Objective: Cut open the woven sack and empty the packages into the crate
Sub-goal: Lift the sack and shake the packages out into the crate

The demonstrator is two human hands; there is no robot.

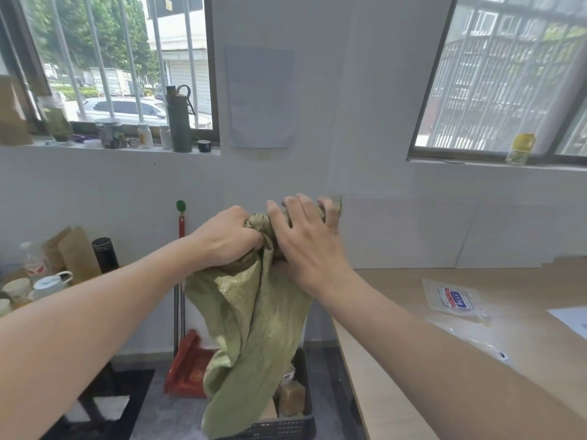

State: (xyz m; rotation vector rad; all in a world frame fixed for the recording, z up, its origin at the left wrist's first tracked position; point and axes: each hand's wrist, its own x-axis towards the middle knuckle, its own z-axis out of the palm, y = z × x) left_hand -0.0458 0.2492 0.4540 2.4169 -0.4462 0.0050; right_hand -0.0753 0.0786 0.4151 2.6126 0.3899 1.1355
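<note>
Sack [254, 319]: hoisted by its bunched end, hanging limp straight below the grip, lower end reaching into the crate [286, 428], evidently to drop the load there rather than on the floor. Tight clench of the left grip [227, 239] round the gathered cloth; right grip [306, 246] just beside it, fingers curled over the same bunch, sharing the lift. One brown package [290, 393] already down in the crate, under the grip. Slack cloth, so probably little left inside; likely a shake to finish. Wooden surface [397, 296] off to the right of the grip, not involved.
</note>
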